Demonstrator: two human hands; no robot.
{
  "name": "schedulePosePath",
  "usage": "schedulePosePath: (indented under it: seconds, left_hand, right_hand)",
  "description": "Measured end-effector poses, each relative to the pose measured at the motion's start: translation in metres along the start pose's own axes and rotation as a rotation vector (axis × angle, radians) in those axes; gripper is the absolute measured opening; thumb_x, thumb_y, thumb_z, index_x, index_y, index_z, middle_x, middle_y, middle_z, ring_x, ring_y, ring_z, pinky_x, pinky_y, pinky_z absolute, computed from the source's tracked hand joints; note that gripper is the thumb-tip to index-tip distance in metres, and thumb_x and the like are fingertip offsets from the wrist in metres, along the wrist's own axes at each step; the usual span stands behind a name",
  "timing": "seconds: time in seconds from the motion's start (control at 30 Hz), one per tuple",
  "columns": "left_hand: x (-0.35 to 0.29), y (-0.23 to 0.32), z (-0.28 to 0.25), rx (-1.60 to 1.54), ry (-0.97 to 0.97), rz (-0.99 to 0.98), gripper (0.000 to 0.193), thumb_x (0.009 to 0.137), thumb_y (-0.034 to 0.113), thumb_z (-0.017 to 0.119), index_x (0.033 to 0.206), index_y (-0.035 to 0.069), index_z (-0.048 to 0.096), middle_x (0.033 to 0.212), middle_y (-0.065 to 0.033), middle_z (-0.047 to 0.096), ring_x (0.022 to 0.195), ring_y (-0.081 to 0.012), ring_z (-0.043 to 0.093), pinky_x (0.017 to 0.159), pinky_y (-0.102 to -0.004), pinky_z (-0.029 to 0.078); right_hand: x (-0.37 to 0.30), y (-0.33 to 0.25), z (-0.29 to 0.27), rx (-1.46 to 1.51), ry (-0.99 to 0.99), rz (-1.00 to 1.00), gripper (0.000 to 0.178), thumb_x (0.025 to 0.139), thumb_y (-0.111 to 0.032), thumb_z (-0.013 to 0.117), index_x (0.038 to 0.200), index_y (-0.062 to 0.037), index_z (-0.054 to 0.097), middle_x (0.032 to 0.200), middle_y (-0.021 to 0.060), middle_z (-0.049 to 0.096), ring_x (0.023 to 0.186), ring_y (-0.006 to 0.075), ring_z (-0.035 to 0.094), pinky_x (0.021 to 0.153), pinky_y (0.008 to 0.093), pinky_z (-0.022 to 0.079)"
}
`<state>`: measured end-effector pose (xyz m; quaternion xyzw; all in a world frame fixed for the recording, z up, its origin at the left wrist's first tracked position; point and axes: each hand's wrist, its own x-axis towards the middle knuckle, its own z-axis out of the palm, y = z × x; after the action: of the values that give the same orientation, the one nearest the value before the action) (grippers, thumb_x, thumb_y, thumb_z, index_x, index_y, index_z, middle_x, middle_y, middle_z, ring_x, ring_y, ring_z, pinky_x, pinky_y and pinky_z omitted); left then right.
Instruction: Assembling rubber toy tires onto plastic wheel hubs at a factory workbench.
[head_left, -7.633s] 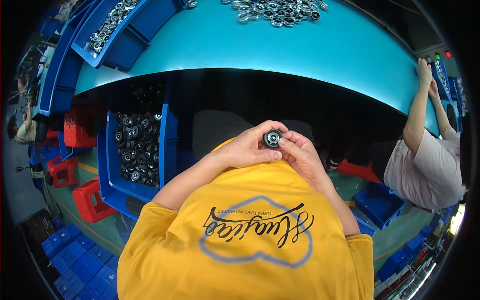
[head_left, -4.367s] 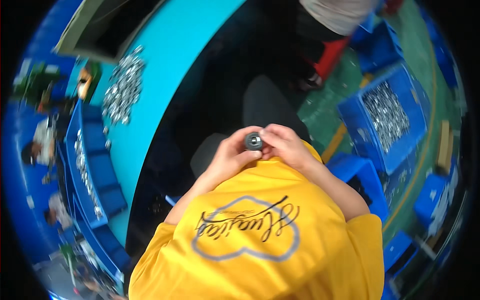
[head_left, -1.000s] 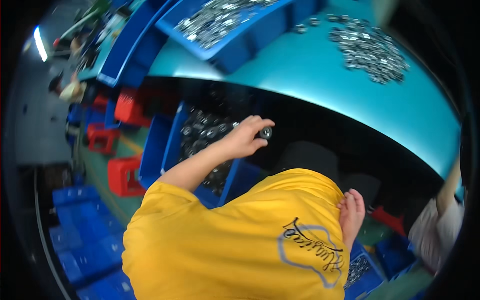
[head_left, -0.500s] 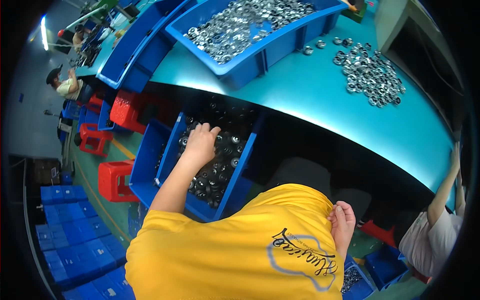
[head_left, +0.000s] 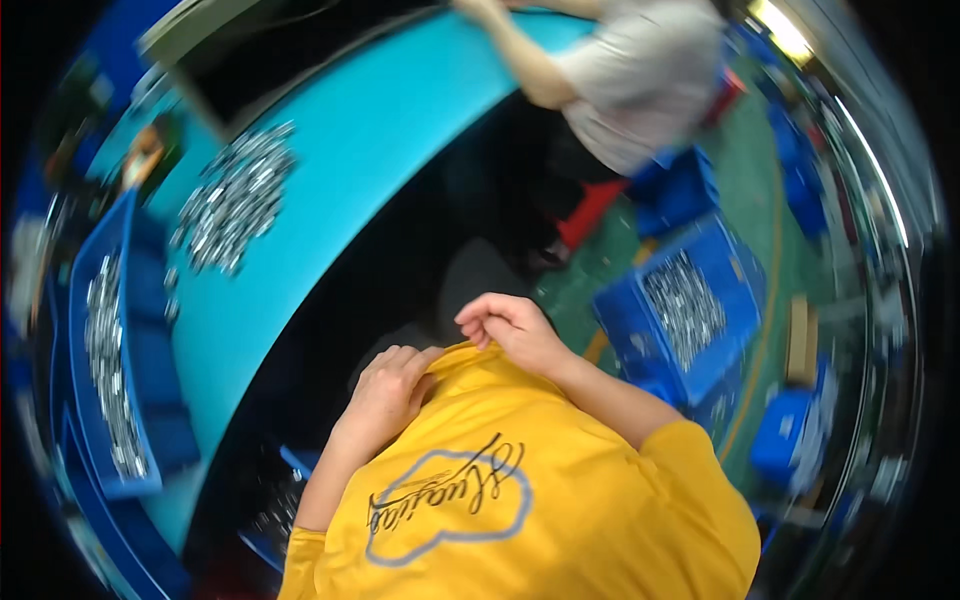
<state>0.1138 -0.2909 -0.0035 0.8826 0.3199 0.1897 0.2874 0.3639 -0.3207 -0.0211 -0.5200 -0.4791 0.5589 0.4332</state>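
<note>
In front of my yellow shirt [head_left: 590,480], at its lower hem, both my hands are close together. My left hand [head_left: 393,392] shows its back, its fingers bent inward beside the cloth; whatever is under them is hidden. A little farther and to the right, my right hand [head_left: 510,330] has its fingers curled together, and I cannot make out anything in them. Left of my hands stretches the turquoise table [head_left: 330,190], with a pile of small shiny metal parts [head_left: 238,200] on it. Turning blur smears the parts.
A long blue bin [head_left: 150,330] of metal parts stands on the table at left. At right, a blue crate [head_left: 735,260] holds more. Another person [head_left: 640,85] in a light shirt is at the table's far end. A bin of dark parts [head_left: 270,510] is by my left forearm.
My view has swung to the right. My left hand has left the bin of dark parts and come to my shirt hem, next to my right hand, which has its fingers bent.
</note>
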Motion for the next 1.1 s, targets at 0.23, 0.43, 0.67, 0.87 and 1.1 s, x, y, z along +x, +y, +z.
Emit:
schedulePosePath:
  seconds: [0.23,0.43,0.67,0.87,1.1]
  left_hand:
    - [0.104,0.026,0.030,-0.151,-0.450,0.280,0.030,0.087,0.001,0.069,0.117,0.002,0.070,0.095,-0.0172,0.070,0.089,-0.0360,0.067,0.082,-0.0423,0.055]
    - [0.107,-0.003,0.090,-0.262,-0.657,0.127,0.034,0.090,-0.003,0.066,0.124,0.002,0.070,0.088,-0.0122,0.070,0.076,-0.0220,0.068,0.073,-0.0318,0.054]
    - [0.080,-0.078,0.191,-1.002,-0.518,-0.621,0.023,0.102,0.003,0.061,0.125,0.004,0.066,0.089,-0.0049,0.068,0.075,-0.0110,0.061,0.071,-0.0248,0.052]
    - [0.098,-0.117,0.218,-1.187,-0.311,-0.880,0.032,0.105,0.011,0.058,0.136,0.002,0.054,0.097,-0.0115,0.068,0.081,-0.0183,0.066,0.073,-0.0300,0.056]
    - [0.094,-0.085,0.218,-0.969,-0.351,-0.902,0.021,0.103,0.006,0.060,0.124,0.002,0.062,0.093,-0.0063,0.069,0.077,-0.0146,0.066,0.071,-0.0266,0.058]
  right_hand:
    - [-0.119,0.154,-0.092,-0.148,0.953,0.121,0.024,0.094,0.001,0.057,0.109,-0.0049,0.074,0.097,0.0083,0.074,0.083,0.0159,0.070,0.076,0.0296,0.058]
    - [-0.244,0.278,-0.042,-0.396,1.250,0.608,0.024,0.086,-0.013,0.070,0.109,-0.0076,0.075,0.101,0.0124,0.075,0.095,0.0253,0.074,0.085,0.0377,0.058]
    - [-0.348,0.381,0.042,-0.432,1.461,1.032,0.030,0.082,-0.018,0.073,0.111,-0.0097,0.072,0.113,0.0158,0.066,0.112,0.0343,0.064,0.098,0.0447,0.052]
    - [-0.398,0.432,0.008,-0.184,1.401,1.316,0.067,0.079,-0.030,0.080,0.139,-0.0087,0.058,0.141,0.0218,0.054,0.132,0.0397,0.054,0.111,0.0458,0.045]
    - [-0.380,0.506,-0.048,-0.003,1.444,1.186,0.029,0.080,-0.008,0.062,0.105,-0.0027,0.075,0.103,0.0252,0.075,0.103,0.0427,0.071,0.094,0.0482,0.055]
